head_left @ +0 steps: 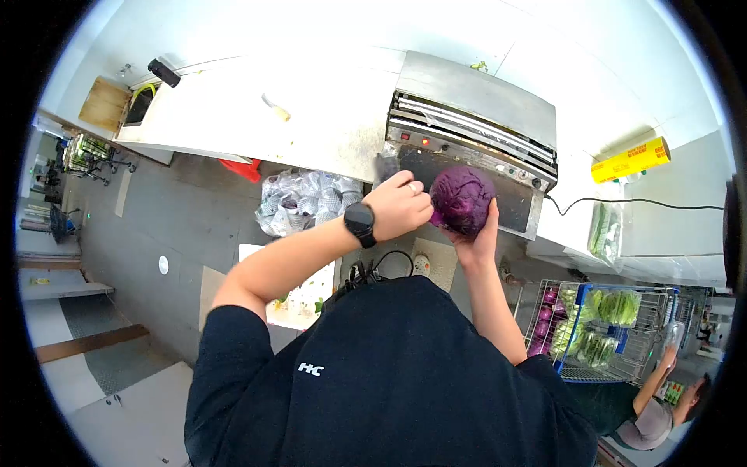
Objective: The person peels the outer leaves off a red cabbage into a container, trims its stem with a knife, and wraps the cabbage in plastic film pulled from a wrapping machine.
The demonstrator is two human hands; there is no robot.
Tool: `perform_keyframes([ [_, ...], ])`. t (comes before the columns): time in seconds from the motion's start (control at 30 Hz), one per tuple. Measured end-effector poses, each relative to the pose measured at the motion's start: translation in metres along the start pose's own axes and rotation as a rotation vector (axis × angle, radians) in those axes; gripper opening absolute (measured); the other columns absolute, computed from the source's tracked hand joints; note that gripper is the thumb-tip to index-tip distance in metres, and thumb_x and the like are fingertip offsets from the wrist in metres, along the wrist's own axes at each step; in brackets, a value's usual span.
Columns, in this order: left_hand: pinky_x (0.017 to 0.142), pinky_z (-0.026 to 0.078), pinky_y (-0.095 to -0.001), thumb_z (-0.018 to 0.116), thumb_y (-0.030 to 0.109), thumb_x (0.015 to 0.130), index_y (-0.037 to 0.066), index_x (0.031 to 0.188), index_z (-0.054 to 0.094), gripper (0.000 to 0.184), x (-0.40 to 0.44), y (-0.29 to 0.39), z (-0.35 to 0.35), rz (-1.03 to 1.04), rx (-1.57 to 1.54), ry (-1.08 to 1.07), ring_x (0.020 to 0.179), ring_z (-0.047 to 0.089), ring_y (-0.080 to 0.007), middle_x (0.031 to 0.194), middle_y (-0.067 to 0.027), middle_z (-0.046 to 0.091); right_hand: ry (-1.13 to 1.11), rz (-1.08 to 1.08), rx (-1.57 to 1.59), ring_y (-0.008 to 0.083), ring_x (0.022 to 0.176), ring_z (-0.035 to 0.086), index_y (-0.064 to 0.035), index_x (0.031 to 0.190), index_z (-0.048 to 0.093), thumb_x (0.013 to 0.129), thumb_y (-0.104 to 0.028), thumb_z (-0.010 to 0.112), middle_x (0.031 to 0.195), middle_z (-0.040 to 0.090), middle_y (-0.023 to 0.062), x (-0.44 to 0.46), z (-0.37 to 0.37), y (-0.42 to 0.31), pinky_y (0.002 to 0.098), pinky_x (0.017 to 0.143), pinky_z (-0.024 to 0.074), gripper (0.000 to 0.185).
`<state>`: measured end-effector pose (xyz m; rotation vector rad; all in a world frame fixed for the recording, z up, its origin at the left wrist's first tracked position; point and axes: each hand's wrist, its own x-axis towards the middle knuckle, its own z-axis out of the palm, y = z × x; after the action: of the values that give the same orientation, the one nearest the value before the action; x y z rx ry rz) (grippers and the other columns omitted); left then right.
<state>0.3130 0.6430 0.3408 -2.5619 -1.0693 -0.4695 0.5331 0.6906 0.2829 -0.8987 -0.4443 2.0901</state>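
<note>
A red cabbage (464, 201) rests in my right hand (477, 237), whose fingers wrap its lower right side above the front of a wrapping machine (475, 124). Close against the cabbage's left side is my left hand (401, 205), fingers curled closed, with a ring and a black watch (360, 221) on that arm. What those fingers grip is hidden. Just above the left knuckles a dark grey, blurred flat thing (386, 166) shows at the machine's left edge; I cannot tell whether the hand touches it.
Net-wrapped produce in clear plastic (299, 202) lies left, below the white counter (327, 117). A yellow box (630, 159) and a black cord (638, 201) are right of the machine. Behind me at right stand a vegetable cart (599, 331) and another person (650, 416).
</note>
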Motion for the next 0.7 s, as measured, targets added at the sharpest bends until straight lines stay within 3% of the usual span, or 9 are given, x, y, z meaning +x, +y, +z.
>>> perform_keyframes([
  [0.17, 0.074, 0.048, -0.0348, 0.063, 0.008, 0.069, 0.011, 0.075, 0.058, 0.008, -0.057, 0.037, -0.009, -0.420, -0.093, 0.250, 0.071, 0.059, -0.0201, 0.072, -0.0014, 0.057, 0.010, 0.149, 0.383, 0.0372, 0.123, 0.052, -0.0165, 0.145, 0.039, 0.088, -0.075, 0.044, 0.141, 0.046, 0.0139, 0.025, -0.007, -0.006, 0.0540, 0.090, 0.0551, 0.082],
  [0.27, 0.066, 0.044, -0.0454, 0.075, 0.009, 0.068, 0.010, 0.077, 0.062, 0.015, -0.155, 0.048, -0.018, -0.961, 0.148, 0.106, 0.071, 0.059, -0.0314, 0.074, -0.0088, 0.061, -0.154, 0.041, 0.254, 0.0425, 0.121, 0.053, -0.0138, 0.147, 0.037, 0.086, -0.074, 0.049, 0.140, 0.045, 0.0199, 0.038, -0.023, -0.030, 0.0510, 0.092, 0.0573, 0.087],
  [0.33, 0.072, 0.046, -0.0465, 0.079, 0.021, 0.074, 0.006, 0.077, 0.063, 0.021, -0.229, 0.069, -0.030, -1.320, 0.183, -0.005, 0.078, 0.062, -0.0348, 0.078, -0.0118, 0.065, -0.165, 0.060, 0.238, 0.0414, 0.123, 0.053, -0.0149, 0.147, 0.037, 0.086, -0.075, 0.050, 0.141, 0.045, 0.0186, 0.040, -0.027, -0.037, 0.0509, 0.093, 0.0567, 0.087],
  [0.37, 0.080, 0.047, -0.0465, 0.077, 0.029, 0.078, 0.006, 0.081, 0.066, 0.026, -0.264, 0.082, -0.036, -1.470, 0.246, -0.219, 0.082, 0.063, -0.0345, 0.081, -0.0126, 0.067, -0.147, 0.075, 0.230, 0.0411, 0.123, 0.053, -0.0149, 0.147, 0.037, 0.086, -0.075, 0.050, 0.142, 0.045, 0.0180, 0.039, -0.029, -0.037, 0.0509, 0.093, 0.0566, 0.087],
  [0.47, 0.104, 0.043, -0.0429, 0.081, 0.036, 0.075, 0.005, 0.134, 0.054, 0.072, -0.324, 0.131, -0.040, -1.679, 0.258, -0.683, 0.118, 0.056, -0.0351, 0.126, -0.0184, 0.060, -0.096, 0.056, 0.134, 0.0374, 0.123, 0.054, -0.0141, 0.147, 0.037, 0.087, -0.074, 0.049, 0.144, 0.044, 0.0165, 0.035, -0.020, -0.034, 0.0508, 0.092, 0.0564, 0.085],
  [0.53, 0.103, 0.044, -0.0428, 0.081, 0.031, 0.076, 0.002, 0.132, 0.054, 0.069, -0.349, 0.134, -0.020, -1.742, -0.014, -0.452, 0.119, 0.056, -0.0371, 0.125, -0.0199, 0.060, -0.057, -0.098, -0.024, 0.0347, 0.123, 0.055, -0.0137, 0.146, 0.039, 0.090, -0.071, 0.048, 0.145, 0.043, 0.0163, 0.038, -0.022, -0.023, 0.0521, 0.089, 0.0569, 0.080],
  [0.6, 0.098, 0.049, -0.0405, 0.075, 0.024, 0.085, -0.002, 0.125, 0.059, 0.051, -0.335, 0.121, 0.010, -1.750, -0.341, -0.130, 0.112, 0.063, -0.0340, 0.120, -0.0213, 0.065, 0.041, -0.168, -0.040, 0.0299, 0.125, 0.052, -0.0124, 0.148, 0.037, 0.093, -0.056, 0.058, 0.146, 0.043, 0.0149, 0.037, -0.019, -0.011, 0.0481, 0.098, 0.0512, 0.073],
  [0.67, 0.094, 0.050, -0.0374, 0.069, 0.019, 0.089, -0.002, 0.124, 0.060, 0.042, -0.264, 0.093, 0.028, -1.549, -0.662, 0.178, 0.107, 0.066, -0.0299, 0.118, -0.0198, 0.066, 0.148, -0.709, -0.523, 0.0297, 0.128, 0.047, -0.0104, 0.152, 0.030, 0.089, -0.043, 0.071, 0.143, 0.043, 0.0167, 0.042, -0.010, 0.000, 0.0428, 0.106, 0.0412, 0.082],
  [0.7, 0.093, 0.050, -0.0365, 0.068, 0.019, 0.091, -0.001, 0.124, 0.060, 0.039, -0.224, 0.078, 0.037, -1.492, -0.741, 0.177, 0.107, 0.066, -0.0283, 0.115, -0.0183, 0.067, 0.236, -0.769, -0.703, 0.0300, 0.130, 0.043, -0.0072, 0.154, 0.027, 0.086, -0.033, 0.078, 0.144, 0.038, 0.0202, 0.049, -0.019, 0.003, 0.0405, 0.111, 0.0332, 0.089],
])
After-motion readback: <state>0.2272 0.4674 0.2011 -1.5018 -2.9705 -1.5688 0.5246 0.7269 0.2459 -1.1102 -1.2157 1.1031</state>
